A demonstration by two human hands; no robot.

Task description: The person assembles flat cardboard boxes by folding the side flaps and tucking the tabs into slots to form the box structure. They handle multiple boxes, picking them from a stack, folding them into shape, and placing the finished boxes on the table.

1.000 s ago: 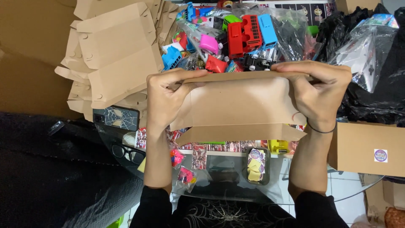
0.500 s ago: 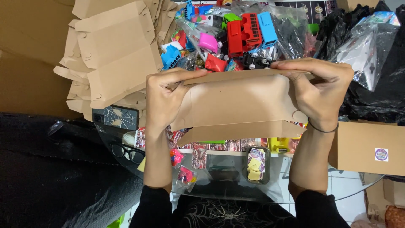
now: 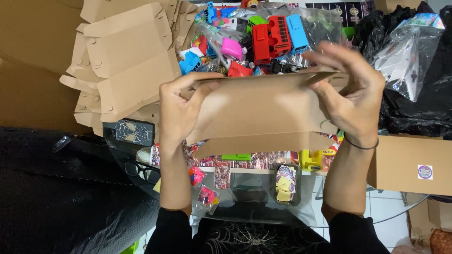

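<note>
Since the earlier frames, the right hand (image 3: 351, 96) has loosened its wrap on the brown cardboard box blank (image 3: 263, 113): its fingers, then curled over the top edge, now spread and lift above the right end, with only the thumb and lower fingers pinching that end. The blank's top flap has also opened slightly into a thin raised lip.

Nearest the camera are the person's black sleeves and patterned black top (image 3: 254, 237), and the edge of a round glass table (image 3: 400, 214). On the glass lie small bagged toys (image 3: 207, 195), a clear pack of yellow pieces (image 3: 285, 181), a pair of black glasses (image 3: 141, 171) and a phone in a web-patterned case (image 3: 134, 131).

Above these, both forearms rise to the blank, which is held up between the hands over the table's middle. The left hand (image 3: 181, 110) grips its left end, thumb in front and fingers curled over the upper edge. A dark band circles the right wrist.

Left of the left hand lies a stack of flat cardboard blanks (image 3: 125, 61). Beyond the held blank sits a heap of colourful plastic toys in clear bags (image 3: 268, 35), red and blue vehicles among them. Right of it are black plastic bags (image 3: 419, 108) and a brown carton with a round sticker (image 3: 412, 164).
</note>
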